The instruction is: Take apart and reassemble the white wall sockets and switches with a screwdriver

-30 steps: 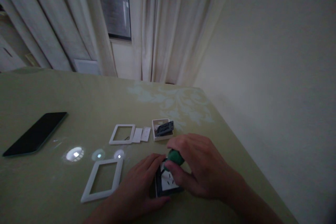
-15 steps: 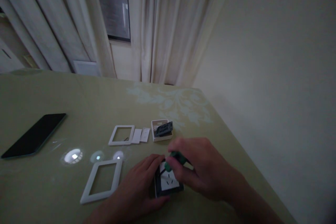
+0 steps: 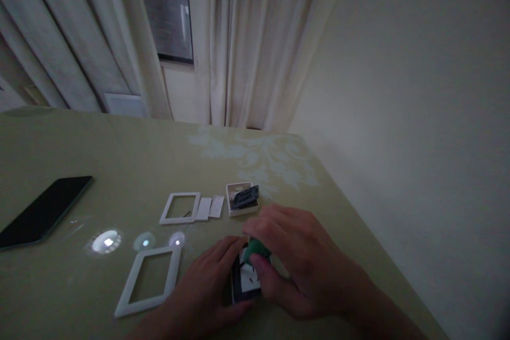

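Both hands are at work low over the desk [image 3: 131, 159], toward its right edge. With fingers and thumb closed round it, the right hand [image 3: 305, 260] grips a green-handled tool [image 3: 257, 247], which stands over a socket unit [image 3: 247, 280]; where the tip meets the unit cannot be made out. The left hand [image 3: 207, 279] clasps that unit from its left side, fingertips at the far end and thumb along the near end. The socket unit sits nearer the desk's right edge than its left, its white face with dark slots turned up within a dark border, and the right hand covers part of it.

Just beside the left wrist lies a large white frame [image 3: 132, 280]. Farther toward the desk's far edge is a smaller white frame [image 3: 178, 220], with two white plates [image 3: 210, 207] to its right, the first touching it. Next comes a white box [image 3: 243, 212], with a dark part [image 3: 246, 198] propped at a tilt in it. A dark tablet [image 3: 45, 211] lies well apart, over to the left.
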Motion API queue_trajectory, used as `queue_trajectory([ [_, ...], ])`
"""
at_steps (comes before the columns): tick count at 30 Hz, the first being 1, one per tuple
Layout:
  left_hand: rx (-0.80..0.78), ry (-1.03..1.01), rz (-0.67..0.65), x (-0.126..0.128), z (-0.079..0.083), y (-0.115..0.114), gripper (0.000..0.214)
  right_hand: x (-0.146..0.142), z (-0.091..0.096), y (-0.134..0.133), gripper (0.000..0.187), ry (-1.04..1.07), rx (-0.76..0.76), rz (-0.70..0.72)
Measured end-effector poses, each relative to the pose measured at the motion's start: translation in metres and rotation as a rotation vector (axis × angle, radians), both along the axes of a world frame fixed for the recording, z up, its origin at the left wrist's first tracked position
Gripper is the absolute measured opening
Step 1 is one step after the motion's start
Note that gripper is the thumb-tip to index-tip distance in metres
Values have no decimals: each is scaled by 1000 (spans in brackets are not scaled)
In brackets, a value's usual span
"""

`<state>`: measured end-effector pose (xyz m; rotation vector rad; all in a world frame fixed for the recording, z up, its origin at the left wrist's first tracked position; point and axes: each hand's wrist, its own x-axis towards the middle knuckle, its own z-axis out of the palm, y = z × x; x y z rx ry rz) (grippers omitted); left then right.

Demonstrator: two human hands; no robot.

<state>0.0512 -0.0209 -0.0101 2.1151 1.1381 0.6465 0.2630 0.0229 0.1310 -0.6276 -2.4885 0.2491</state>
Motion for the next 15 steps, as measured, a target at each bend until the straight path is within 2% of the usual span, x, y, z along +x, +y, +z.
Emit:
queue_trajectory([
  [2,11,15,1,0,-1,1,82,1,-1,1,16,23,15,-100],
  [3,13,20,4,0,-3,1,83,1,-1,0,16,16,4,-97],
  [5,24,4,10,0,-7,1,84,2,1,-1,14,-23,-53,-2],
  [8,33,-25,-2,-1,-11,1,86,2,4,-4,21,-35,-103,102],
  [12,32,-11,-14,-1,-10,1,88,1,1,-1,15,23,-10,-92],
  [13,31,-11,-15,-1,-9,1,86,1,-1,0,18,26,-2,-89],
  [15,39,-26,11,0,-6,1,79,1,-2,2,20,7,-32,30],
])
